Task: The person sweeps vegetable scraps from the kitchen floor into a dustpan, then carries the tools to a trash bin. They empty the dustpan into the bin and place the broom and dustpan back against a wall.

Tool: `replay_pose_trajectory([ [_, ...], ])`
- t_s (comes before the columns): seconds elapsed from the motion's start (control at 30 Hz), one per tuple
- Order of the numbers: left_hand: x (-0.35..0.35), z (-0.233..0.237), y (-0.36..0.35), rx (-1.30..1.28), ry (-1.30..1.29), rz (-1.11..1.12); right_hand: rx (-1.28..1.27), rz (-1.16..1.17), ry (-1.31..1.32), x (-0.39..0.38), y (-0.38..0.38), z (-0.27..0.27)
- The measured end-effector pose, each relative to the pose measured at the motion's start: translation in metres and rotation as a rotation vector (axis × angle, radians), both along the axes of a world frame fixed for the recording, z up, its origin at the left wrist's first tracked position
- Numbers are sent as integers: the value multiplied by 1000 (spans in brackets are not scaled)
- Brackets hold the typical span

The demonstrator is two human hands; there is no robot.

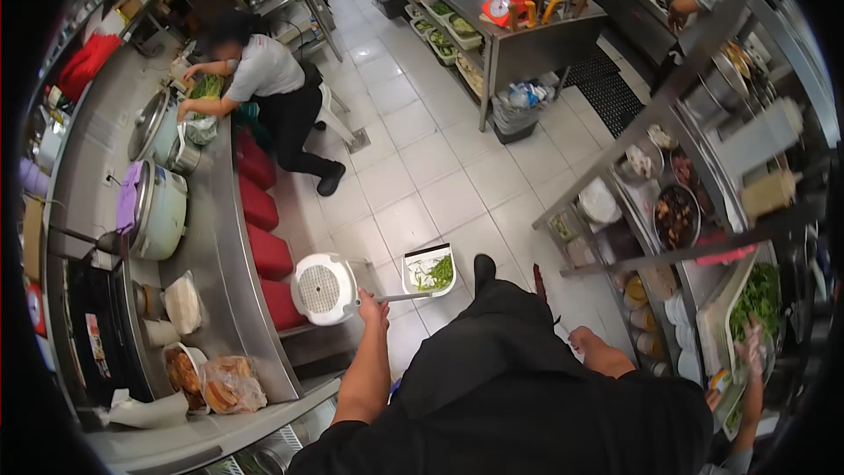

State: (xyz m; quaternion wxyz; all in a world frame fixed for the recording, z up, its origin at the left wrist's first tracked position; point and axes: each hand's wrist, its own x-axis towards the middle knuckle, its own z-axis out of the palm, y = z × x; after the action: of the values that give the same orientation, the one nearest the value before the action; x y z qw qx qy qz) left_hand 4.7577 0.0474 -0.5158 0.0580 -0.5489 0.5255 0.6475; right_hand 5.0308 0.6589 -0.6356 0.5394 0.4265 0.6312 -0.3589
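My left hand [374,308] is closed round the grey handle of a white dustpan [409,279]. Green leafy scraps [435,274] lie in the pan, which rests on the tiled floor left of my dark shoe [483,268]. On the right, my right hand [578,339] is low beside my dark clothing, its fingers curled; what they hold is hidden. Just beyond it, a narrow dark red object [539,281] shows above the floor.
A white stool [325,288] stands beside red containers [264,215] under the left counter. A person [268,70] handles greens there. Another person's gloved hand [752,347] is over greens at lower right. A lined bin [517,114] stands ahead; a third person [703,4] works upper right.
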Motion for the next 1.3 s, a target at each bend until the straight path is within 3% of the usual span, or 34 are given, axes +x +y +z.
replay_pose_trajectory([
  [0.13,-89,28,2,1,93,-26,145,169,32,-120,13,-30],
  [0.17,-117,40,1,-8,102,-15,193,377,180,-166,12,-30],
  [0.3,-183,67,-10,-40,173,-23,221,583,287,-333,7,13],
  [0.37,-206,66,-12,-78,321,-7,235,640,322,-419,-2,27],
  [0.47,-240,83,-10,-91,355,50,242,535,318,-555,-49,112],
  [0.53,-277,85,-12,-104,405,76,236,680,535,-617,-48,48],
  [0.63,-355,88,-21,-116,411,46,137,666,413,-703,-79,92],
  [0.67,-387,81,-28,-110,396,35,145,653,407,-730,-92,103],
  [0.73,-454,75,-30,-106,382,-21,150,413,409,-765,-108,119],
  [0.83,-569,67,-24,-117,370,-90,245,357,491,-817,-137,142],
  [1.0,-751,30,10,-179,386,-310,312,347,590,-900,-158,111],
  [1.1,-852,-15,35,-249,390,-509,343,379,593,-983,-159,85],
  [1.23,-968,-91,79,-453,444,-614,338,450,488,-1111,-153,45],
  [1.3,-1019,-83,109,-479,359,-722,308,488,408,-1189,-151,41],
])
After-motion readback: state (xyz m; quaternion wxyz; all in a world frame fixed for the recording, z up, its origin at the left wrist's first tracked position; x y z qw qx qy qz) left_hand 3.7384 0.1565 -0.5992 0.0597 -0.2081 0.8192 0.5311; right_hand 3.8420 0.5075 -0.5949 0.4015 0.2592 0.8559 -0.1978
